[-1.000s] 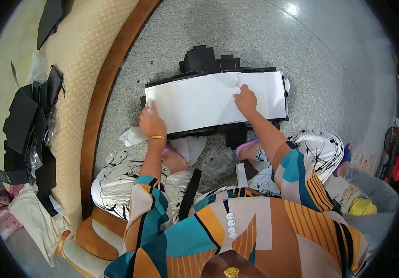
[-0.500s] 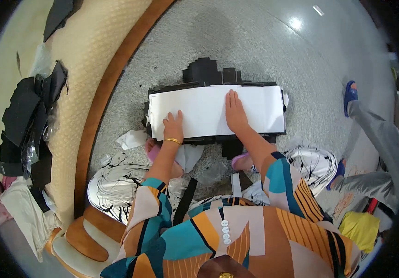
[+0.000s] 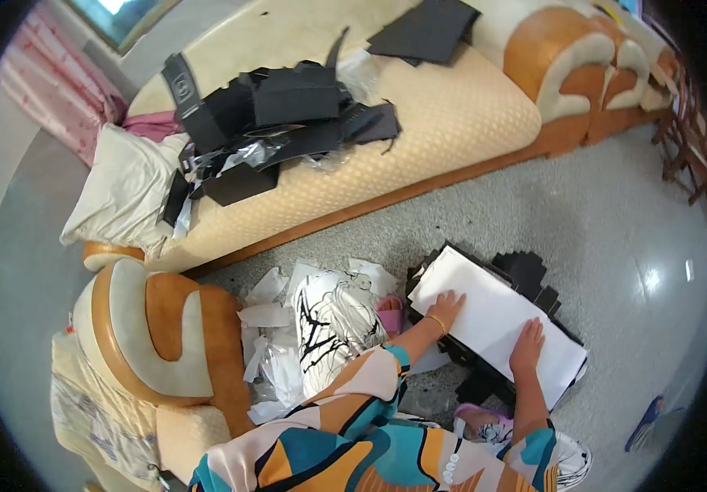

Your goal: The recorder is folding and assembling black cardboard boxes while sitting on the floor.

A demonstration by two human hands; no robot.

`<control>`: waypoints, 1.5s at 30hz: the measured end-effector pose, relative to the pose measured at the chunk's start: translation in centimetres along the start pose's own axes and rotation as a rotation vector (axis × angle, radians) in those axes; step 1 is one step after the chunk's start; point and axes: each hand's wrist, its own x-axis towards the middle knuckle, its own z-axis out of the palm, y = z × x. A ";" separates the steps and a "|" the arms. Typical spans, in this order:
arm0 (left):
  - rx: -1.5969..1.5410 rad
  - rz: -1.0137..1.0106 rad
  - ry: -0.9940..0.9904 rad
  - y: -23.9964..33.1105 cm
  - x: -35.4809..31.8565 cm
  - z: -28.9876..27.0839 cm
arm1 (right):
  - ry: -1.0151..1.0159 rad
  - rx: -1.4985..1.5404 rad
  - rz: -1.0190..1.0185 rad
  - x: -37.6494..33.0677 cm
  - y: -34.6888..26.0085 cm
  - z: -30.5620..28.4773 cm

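Note:
A long white sheet (image 3: 489, 316) lies across a stack of black cardboard pieces (image 3: 526, 272) on the floor in front of me. My left hand (image 3: 446, 310) presses on the sheet near its left end, fingers apart, with a gold bracelet at the wrist. Farther right, my right hand (image 3: 527, 346) rests flat on the same sheet with its fingers stretched out. Neither hand grips anything. Stepped edges of the black cardboard stick out beyond the sheet on the far and near sides.
A long cream sofa (image 3: 452, 123) runs along the far side, bearing a heap of black cardboard (image 3: 288, 107) and clear plastic. Crumpled white paper and plastic wrapping (image 3: 275, 361) lie beside my left leg. A sofa armrest (image 3: 157, 336) stands at left, a blue slipper (image 3: 642, 422) at right.
My view has swung left, bringing more of the sofa and its cardboard heap into sight. Both hands remain on the white sheet, which now appears slanted and farther right.

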 end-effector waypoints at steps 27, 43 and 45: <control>0.320 -0.350 0.917 -32.1 -12.6 -49.9 | -0.116 0.101 -0.146 -12.8 4.3 -6.6; 0.283 -0.811 0.964 -35.0 -11.1 -49.4 | -0.421 0.093 -0.096 -16.0 4.5 -6.5; 0.289 -0.777 1.098 -35.6 -12.1 -48.9 | -0.462 0.098 -0.028 -15.5 3.6 -7.6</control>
